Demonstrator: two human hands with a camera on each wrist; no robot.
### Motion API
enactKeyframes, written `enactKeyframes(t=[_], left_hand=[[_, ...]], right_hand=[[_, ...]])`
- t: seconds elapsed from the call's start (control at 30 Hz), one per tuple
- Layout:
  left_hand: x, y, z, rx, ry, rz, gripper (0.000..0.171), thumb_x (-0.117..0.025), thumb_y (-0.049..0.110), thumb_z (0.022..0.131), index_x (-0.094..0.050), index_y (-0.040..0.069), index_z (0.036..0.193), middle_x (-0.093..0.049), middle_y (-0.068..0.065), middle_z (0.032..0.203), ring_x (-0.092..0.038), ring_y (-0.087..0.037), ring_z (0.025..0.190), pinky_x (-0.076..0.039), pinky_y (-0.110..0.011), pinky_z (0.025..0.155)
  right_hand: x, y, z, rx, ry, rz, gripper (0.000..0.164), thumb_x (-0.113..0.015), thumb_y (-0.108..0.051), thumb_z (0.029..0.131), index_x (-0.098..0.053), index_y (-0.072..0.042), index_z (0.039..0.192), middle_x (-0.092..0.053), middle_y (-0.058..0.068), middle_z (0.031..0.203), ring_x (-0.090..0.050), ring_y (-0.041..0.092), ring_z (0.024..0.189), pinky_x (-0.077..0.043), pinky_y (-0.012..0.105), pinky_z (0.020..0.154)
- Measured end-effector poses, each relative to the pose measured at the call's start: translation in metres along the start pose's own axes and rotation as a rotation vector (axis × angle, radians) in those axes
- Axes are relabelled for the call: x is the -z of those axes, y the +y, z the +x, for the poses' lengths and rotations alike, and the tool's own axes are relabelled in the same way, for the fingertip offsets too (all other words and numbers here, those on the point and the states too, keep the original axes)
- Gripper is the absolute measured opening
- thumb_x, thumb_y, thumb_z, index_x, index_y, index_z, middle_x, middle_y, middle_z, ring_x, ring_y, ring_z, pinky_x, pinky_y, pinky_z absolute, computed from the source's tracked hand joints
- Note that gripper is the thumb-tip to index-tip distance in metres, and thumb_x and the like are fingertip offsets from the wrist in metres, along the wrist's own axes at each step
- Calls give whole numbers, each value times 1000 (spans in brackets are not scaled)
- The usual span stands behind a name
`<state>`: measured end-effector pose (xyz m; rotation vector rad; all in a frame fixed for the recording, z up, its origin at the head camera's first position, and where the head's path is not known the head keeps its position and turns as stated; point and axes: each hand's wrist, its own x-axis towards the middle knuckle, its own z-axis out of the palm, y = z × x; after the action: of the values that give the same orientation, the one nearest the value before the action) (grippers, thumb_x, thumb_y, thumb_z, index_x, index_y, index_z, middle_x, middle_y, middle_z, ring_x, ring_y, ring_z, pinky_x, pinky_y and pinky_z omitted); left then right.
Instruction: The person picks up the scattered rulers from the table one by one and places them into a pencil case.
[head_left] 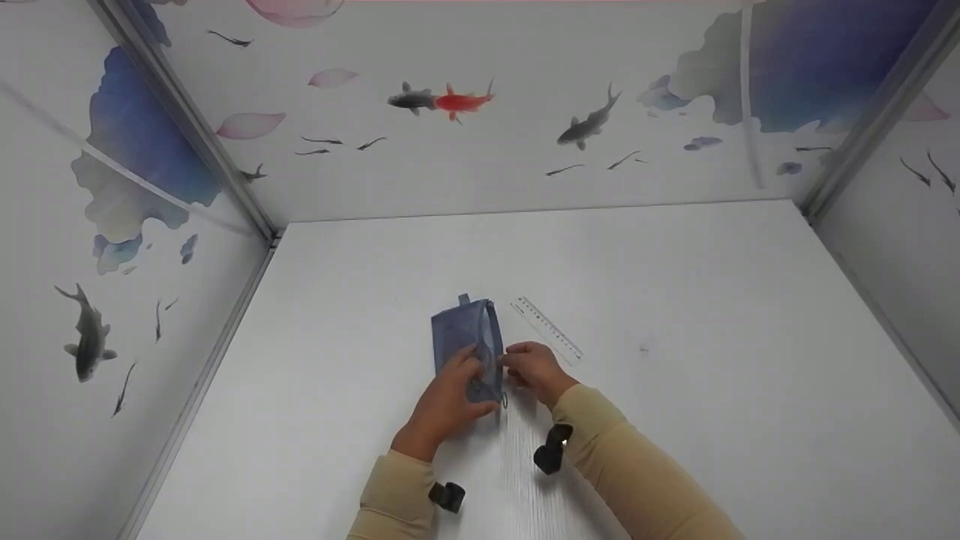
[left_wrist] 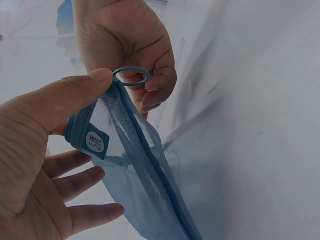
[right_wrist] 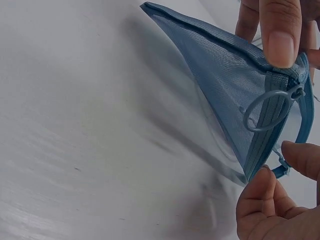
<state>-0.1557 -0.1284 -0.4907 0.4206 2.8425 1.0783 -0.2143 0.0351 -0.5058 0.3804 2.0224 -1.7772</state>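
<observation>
A blue mesh zip pouch point(head_left: 456, 330) stands tilted over the white table, its zip side parted. My left hand point(head_left: 448, 394) grips its near end; the thumb point(left_wrist: 82, 92) presses the corner beside a blue ring point(left_wrist: 131, 76), and three fingers spread behind. A patch with writing point(left_wrist: 95, 141) shows on the mesh. My right hand point(head_left: 536, 367) is at the pouch's right edge, fingers curled. In the right wrist view, the right thumb and fingertips point(right_wrist: 262, 187) pinch at the lower corner, by a small zip pull point(right_wrist: 282, 161).
A clear ruler point(head_left: 551, 328) with black marks lies slantwise on the table point(head_left: 712, 300), just beyond my right hand. Panels painted with fish and petals, such as the back wall point(head_left: 510, 172), rise around the table. A black wrist mount point(head_left: 553, 450) sits on my right sleeve.
</observation>
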Motion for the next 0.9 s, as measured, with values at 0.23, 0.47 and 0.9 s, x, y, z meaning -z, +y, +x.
enactKeyframes(t=[0.23, 0.47, 0.9], left_hand=[[0, 0, 0, -9, 5, -5, 36, -82, 22, 77, -54, 11, 96, -39, -22, 148, -43, -40, 132, -43, -49, 100], [0, 1, -1, -14, 10, 9, 37, -83, 24, 76, -54, 11, 96, -39, -22, 147, -44, -40, 131, -44, -48, 99], [-1, 2, 0, 11, 3, 16, 40, -83, 23, 76, -58, 8, 103, -40, -20, 148, -42, -39, 133, -41, -49, 103]], right_hand=[[2, 1, 1, 16, -3, -10, 33, -64, -10, 88, -57, 3, 118, -58, 10, 94, -56, 20, 84, -51, 32, 72], [9, 2, 2, 66, -6, -11, 38, -64, -12, 88, -56, 3, 122, -61, 13, 98, -57, 22, 88, -51, 35, 76], [25, -5, 1, 108, 42, -19, 38, -66, -11, 88, -56, 2, 123, -62, 11, 101, -59, 21, 90, -52, 35, 81]])
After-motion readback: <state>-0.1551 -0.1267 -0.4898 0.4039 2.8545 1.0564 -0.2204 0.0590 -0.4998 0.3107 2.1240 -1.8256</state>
